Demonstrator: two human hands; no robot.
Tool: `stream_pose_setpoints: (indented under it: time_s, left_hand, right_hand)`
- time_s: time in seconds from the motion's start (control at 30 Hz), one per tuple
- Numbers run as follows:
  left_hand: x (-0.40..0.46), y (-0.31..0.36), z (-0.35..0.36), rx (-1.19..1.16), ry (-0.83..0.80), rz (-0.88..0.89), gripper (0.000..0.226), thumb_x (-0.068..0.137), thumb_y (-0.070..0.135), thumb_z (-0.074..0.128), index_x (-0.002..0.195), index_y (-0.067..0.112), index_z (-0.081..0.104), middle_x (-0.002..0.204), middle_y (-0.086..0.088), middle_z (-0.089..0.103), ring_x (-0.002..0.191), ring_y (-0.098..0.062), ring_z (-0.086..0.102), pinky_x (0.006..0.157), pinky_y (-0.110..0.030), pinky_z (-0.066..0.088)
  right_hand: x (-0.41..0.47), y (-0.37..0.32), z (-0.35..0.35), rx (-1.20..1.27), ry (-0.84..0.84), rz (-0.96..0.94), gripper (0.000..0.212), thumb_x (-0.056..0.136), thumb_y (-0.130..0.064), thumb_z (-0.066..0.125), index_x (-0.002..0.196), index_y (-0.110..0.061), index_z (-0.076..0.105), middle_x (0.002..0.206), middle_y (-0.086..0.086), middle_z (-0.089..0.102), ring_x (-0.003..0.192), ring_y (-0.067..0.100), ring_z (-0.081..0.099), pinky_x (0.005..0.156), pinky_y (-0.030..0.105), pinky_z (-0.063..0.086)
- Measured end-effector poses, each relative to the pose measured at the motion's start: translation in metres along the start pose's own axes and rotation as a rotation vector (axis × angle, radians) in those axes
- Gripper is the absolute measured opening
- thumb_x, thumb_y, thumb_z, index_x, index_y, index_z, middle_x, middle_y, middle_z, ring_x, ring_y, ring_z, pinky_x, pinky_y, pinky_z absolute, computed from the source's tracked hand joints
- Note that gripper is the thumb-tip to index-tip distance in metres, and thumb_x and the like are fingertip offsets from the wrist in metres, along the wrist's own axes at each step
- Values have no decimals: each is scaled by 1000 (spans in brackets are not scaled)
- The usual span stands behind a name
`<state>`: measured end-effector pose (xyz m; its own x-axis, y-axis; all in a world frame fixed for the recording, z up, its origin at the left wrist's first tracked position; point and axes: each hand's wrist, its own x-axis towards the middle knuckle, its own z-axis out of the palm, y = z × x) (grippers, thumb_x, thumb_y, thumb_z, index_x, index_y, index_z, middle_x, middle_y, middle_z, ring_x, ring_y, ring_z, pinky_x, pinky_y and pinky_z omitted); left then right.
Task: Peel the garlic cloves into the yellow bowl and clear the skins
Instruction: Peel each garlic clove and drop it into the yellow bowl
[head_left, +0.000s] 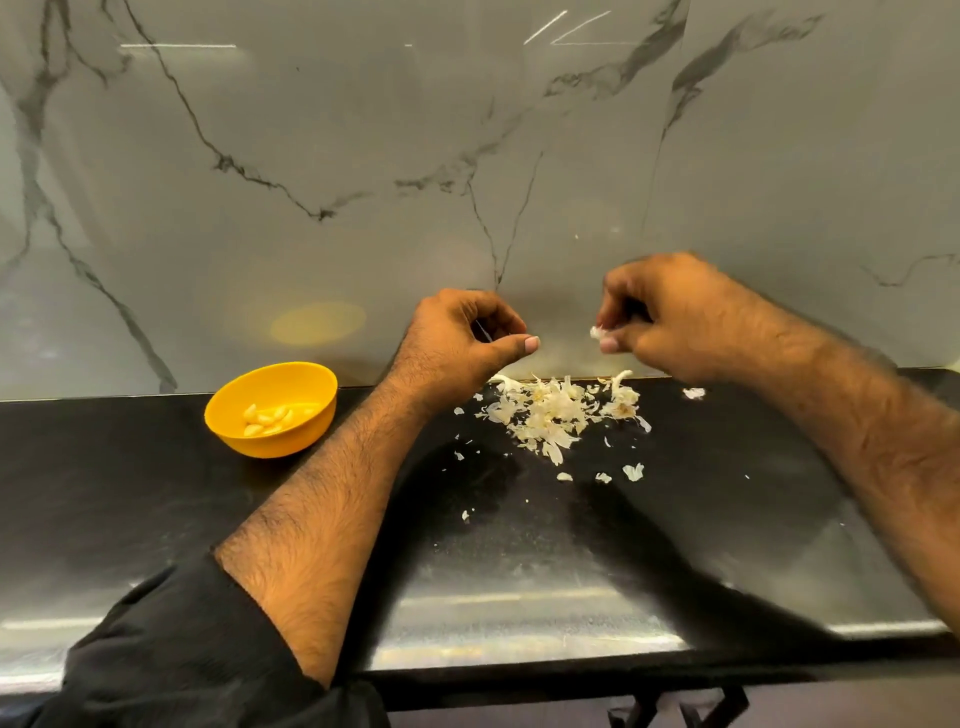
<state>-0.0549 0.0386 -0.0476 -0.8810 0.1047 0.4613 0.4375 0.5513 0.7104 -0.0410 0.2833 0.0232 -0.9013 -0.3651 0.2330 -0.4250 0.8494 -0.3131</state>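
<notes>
At the lower left of the frame a black sleeve (171, 649) covers the left upper forearm, pushed back from the bare arm that reaches up toward the middle. Left of centre, the yellow bowl (270, 409) stands on the black bench (130, 499), close to the marble wall (363, 156), with several peeled garlic cloves (266, 418) lying inside it. Just right of the bowl, raised above the bench, the left hand (462, 343) has its fingers curled in with the thumb stretched out to the right; whether it holds anything cannot be told. Below and between the two hands, a heap of garlic skins (561, 408) lies on the bench against the wall, with smaller flakes scattered toward the lower middle. Right of centre, the right hand (670, 317), slightly blurred, pinches a small white garlic piece (596, 333) between thumb and fingertips. One stray skin flake (694, 393) lies under the right wrist.
</notes>
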Motion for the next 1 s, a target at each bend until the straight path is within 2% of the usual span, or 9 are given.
stream_pose_setpoints:
  time_s: [0.07, 0.17, 0.3, 0.43, 0.57, 0.7, 0.83, 0.93, 1.0]
  left_hand:
    - [-1, 1, 0, -4, 0, -4, 16, 88, 37, 87, 93, 23, 78, 83, 7, 76, 74, -6, 72, 77, -38, 67]
    - [-2, 1, -1, -27, 5, -36, 16, 89, 37, 86, 91, 24, 78, 82, 6, 76, 74, -9, 72, 78, -39, 67]
    - [-1, 0, 0, -15, -13, -58, 17, 89, 39, 85, 92, 25, 77, 85, 6, 76, 76, -9, 73, 78, -37, 67]
    - [-1, 0, -1, -8, -32, -63, 18, 89, 40, 85, 93, 24, 77, 86, 6, 76, 77, -8, 73, 78, -35, 67]
    - [-2, 2, 0, -14, -47, -66, 17, 90, 38, 85, 93, 23, 77, 86, 6, 76, 76, -7, 72, 78, -35, 67]
    - [-3, 3, 1, -18, -63, -58, 17, 90, 37, 85, 92, 22, 77, 84, 6, 76, 72, -5, 72, 76, -35, 67]
    - [-2, 3, 0, -21, -72, -56, 18, 90, 38, 84, 93, 22, 77, 85, 5, 76, 71, -6, 72, 75, -36, 67]
    - [-1, 3, -1, -17, -84, -46, 20, 90, 39, 84, 94, 21, 77, 86, 5, 77, 73, -7, 73, 76, -37, 67]
    - [-1, 2, -1, -22, -83, -43, 20, 90, 39, 84, 94, 21, 77, 86, 4, 77, 73, -9, 74, 76, -37, 67]
  right_hand:
    - [-7, 3, 10, 10, 7, 19, 15, 92, -21, 80, 86, -28, 68, 88, -13, 71, 84, 4, 67, 68, 21, 47]
    - [-20, 15, 58, -110, -222, 46, 20, 93, -13, 72, 83, -27, 63, 87, -11, 69, 87, 16, 68, 69, 26, 47]
    - [-23, 22, 57, -173, -266, 66, 15, 96, -21, 74, 94, -32, 64, 94, -13, 68, 88, 5, 64, 76, 27, 56]
    - [-20, 21, 56, -146, -294, 70, 16, 92, -38, 80, 95, -33, 65, 93, -12, 69, 88, 6, 65, 80, 29, 57]
    - [-20, 15, 63, -218, -247, 82, 8, 98, -29, 72, 100, -29, 64, 94, -9, 66, 87, 8, 62, 76, 28, 53]
    - [-21, 11, 68, -414, -185, -26, 9, 103, -26, 60, 113, -27, 59, 98, -10, 63, 85, 8, 59, 64, 23, 45]
    - [-15, -1, 40, -292, -122, -61, 7, 107, -30, 55, 111, -28, 60, 99, -9, 62, 88, 8, 58, 77, 28, 48]
    - [-14, -8, 14, -234, -7, -49, 2, 106, -27, 58, 104, -28, 57, 94, -15, 56, 84, -3, 53, 78, 27, 44]
    - [-21, -5, 21, -192, 90, -44, 12, 102, -18, 62, 99, -27, 56, 93, -15, 58, 84, 2, 58, 77, 26, 43]
